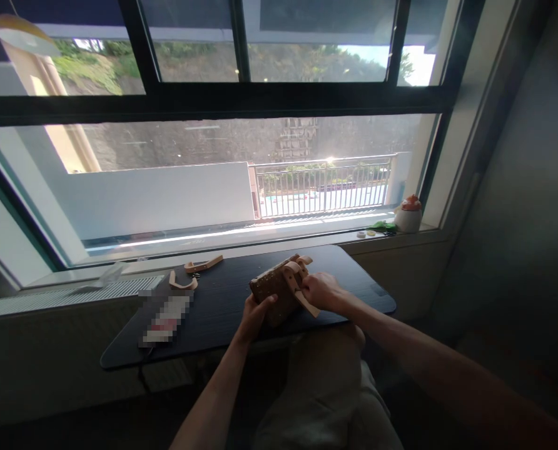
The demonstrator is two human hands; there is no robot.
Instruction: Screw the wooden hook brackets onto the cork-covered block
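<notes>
A small brown bag (275,294) with tan leather straps rests tilted on the dark tabletop (223,306). My left hand (255,315) grips its lower left corner from below. On the bag's right side, my right hand (323,290) is closed on a tan strap (302,299) that hangs down over the front. Two loose tan strap pieces lie to the left, one (183,282) curved and one (204,264) straight, out of reach of both hands.
A blurred flat item (165,320) lies at the table's left. The window sill behind holds a white and orange figure (407,214), a green thing (383,227) and small rings (366,234). A vent grille (63,295) runs along the left. My legs are under the table.
</notes>
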